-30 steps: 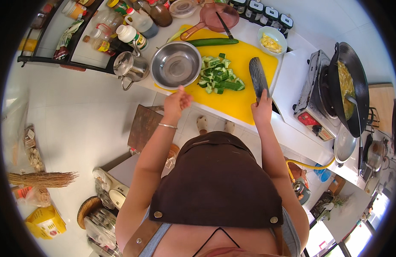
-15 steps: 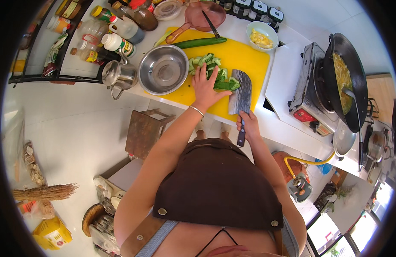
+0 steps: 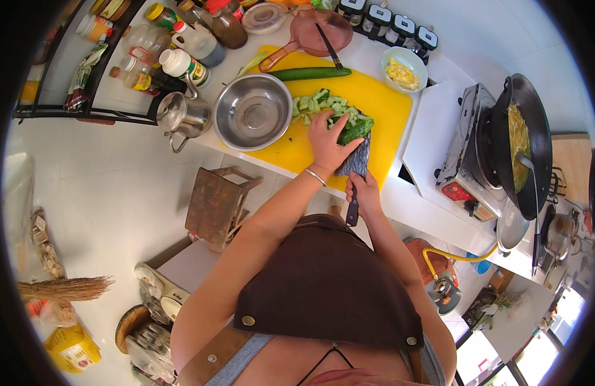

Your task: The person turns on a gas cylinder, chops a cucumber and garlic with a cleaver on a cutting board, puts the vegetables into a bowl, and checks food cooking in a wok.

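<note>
Right hand [image 3: 365,193] firmly gripped the black-handled broad steel cleaver [image 3: 356,161], blade against chopped green cucumber pieces [image 3: 358,125] just ahead on yellow cutting board [image 3: 387,116], left hand [image 3: 328,145] half-spread over them, presumably steadying the pile.

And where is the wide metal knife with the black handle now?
In the head view, the knife is right of centre: the right hand holds its handle, its blade beside chopped green cucumber over the flat yellow cutting board.

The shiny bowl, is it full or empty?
Empty: the shiny bowl shows its bare metal bottom, and the chopped cucumber lies outside it, on the yellow board.
</note>
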Tool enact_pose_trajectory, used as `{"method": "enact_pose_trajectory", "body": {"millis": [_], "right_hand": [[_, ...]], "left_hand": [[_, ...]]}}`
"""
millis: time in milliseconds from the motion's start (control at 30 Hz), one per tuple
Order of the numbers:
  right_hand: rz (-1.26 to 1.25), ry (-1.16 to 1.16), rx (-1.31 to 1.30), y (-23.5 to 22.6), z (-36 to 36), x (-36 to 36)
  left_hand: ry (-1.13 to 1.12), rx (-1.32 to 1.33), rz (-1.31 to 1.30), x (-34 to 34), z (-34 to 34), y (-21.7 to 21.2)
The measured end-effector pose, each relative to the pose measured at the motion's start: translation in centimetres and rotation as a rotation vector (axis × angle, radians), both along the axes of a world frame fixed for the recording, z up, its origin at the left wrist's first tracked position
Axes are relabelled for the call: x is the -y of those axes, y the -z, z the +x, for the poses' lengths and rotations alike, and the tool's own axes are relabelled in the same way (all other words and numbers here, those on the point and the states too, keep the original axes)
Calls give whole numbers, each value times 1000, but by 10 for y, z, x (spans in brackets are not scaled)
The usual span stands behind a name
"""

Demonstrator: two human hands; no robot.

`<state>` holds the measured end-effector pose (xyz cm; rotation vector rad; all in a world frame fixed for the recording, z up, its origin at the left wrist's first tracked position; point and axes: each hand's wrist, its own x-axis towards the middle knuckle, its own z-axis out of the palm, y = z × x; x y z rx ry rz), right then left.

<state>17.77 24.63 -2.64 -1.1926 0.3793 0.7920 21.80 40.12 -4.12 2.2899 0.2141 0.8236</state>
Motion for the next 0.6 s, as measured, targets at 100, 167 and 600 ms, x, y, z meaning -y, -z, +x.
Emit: {"method": "enact_pose_trajectory", "body": {"millis": [100,167,600], "right_hand": [[-35,6,12,-11,-1,0],[-41,-7,58,-24,-1,-2],[-10,-395,207,-80,13,-128]], "left_hand": [[7,28,-36,0,1,-10],[20,51,-62,-3,3,-23],[-248,56,-64,-161,-42,-54]]}}
